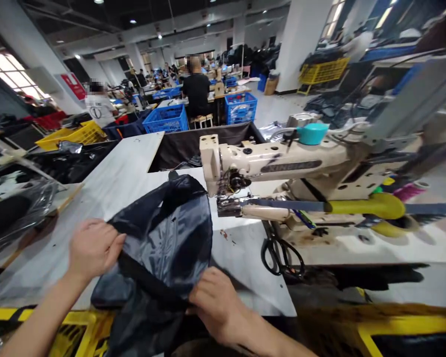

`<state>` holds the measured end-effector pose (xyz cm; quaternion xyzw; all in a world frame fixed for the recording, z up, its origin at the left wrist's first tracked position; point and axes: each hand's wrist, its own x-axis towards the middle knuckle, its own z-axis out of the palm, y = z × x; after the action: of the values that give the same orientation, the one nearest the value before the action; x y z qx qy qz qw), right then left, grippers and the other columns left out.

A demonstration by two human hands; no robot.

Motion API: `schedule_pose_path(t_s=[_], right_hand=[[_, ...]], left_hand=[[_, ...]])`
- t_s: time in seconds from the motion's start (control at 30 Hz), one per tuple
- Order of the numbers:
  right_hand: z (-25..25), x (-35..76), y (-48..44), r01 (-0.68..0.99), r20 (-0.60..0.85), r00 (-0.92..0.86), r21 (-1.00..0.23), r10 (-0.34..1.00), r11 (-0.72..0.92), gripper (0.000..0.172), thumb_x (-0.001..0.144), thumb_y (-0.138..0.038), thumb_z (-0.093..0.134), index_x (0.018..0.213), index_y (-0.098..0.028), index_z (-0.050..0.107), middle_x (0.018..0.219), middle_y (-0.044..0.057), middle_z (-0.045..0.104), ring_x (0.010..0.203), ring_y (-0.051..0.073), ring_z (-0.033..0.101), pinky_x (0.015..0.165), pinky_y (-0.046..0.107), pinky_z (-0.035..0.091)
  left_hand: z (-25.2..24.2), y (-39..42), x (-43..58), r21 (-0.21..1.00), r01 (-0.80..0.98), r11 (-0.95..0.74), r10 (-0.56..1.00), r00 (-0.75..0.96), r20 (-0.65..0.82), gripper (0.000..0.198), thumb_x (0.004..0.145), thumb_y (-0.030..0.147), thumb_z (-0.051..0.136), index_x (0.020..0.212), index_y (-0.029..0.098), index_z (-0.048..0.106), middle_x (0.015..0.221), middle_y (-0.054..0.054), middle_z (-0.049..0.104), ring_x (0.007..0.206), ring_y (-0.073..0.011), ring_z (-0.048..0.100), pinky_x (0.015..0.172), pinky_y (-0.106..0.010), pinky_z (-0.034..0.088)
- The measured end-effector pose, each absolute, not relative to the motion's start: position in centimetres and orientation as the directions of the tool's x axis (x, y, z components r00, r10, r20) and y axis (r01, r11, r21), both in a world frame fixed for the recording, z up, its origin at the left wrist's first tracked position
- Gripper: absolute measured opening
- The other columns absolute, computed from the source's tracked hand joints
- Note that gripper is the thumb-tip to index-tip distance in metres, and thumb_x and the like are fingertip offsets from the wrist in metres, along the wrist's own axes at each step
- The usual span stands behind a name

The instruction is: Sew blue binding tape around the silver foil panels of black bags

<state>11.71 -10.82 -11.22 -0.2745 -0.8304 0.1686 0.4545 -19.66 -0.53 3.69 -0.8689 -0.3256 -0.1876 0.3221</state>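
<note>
A dark, shiny fabric piece (171,233), looking like an unfinished bag with a zipper line on it, spreads over the table's front edge. My left hand (94,248) is closed on its left side, thumb on top. Closed around the lower right part of the same piece is my right hand (217,302). A black band runs between both hands, and the lower fabric hangs down past the edge. To the right of the piece, apart from it, stands a cream sewing machine (290,163) with a grey strip (286,204) along its narrow arm.
Black scissors (282,258) lie below the machine on the white tabletop (134,153). A teal cup (312,134) sits on the machine. Yellow crates (412,325) stand near the front edge. Blue crates (167,119) and a seated person in black (196,89) are farther back.
</note>
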Motion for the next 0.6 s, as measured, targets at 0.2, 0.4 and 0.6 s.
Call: schedule_pose_path(t_s=[0.2,0.4,0.6], right_hand=[[-12.5,13.1,-11.8,0.246,0.542,-0.364,-0.729,0.758,0.639,0.012,0.101,-0.027,0.062,0.112,-0.022,0.065,0.102,0.006,0.075,0.099,0.022,0.067,0.092,0.038,0.048],[-16.1,12.8,-5.0,0.252,0.039,0.129,-0.968,0.991,0.005,0.039,0.090,-0.058,0.071,0.095,-0.020,0.065,0.080,0.003,0.067,0.072,0.019,0.061,0.067,0.031,0.047],[-15.4,10.6,-2.7,-0.180,-0.305,0.058,-0.940,0.951,-0.290,0.053,0.067,-0.067,0.083,0.068,-0.021,0.057,0.055,-0.006,0.046,0.046,0.010,0.038,0.044,0.025,0.028]], left_hand=[[-4.9,-2.9,-24.9,-0.049,0.860,-0.508,0.652,0.422,0.630,0.032,0.098,0.017,0.043,0.067,0.024,0.046,0.062,-0.002,0.051,0.066,-0.0213,0.048,0.074,-0.040,0.040],[-5.3,-4.6,-24.1,0.042,0.866,-0.498,0.659,0.347,0.667,0.033,0.099,0.014,0.041,0.067,0.023,0.044,0.063,-0.002,0.047,0.067,-0.0211,0.046,0.071,-0.040,0.036],[-4.0,-4.6,-23.7,-0.056,0.867,-0.495,0.644,0.410,0.646,0.035,0.098,0.017,0.049,0.065,0.022,0.043,0.059,0.001,0.043,0.064,-0.0193,0.042,0.072,-0.039,0.038]])
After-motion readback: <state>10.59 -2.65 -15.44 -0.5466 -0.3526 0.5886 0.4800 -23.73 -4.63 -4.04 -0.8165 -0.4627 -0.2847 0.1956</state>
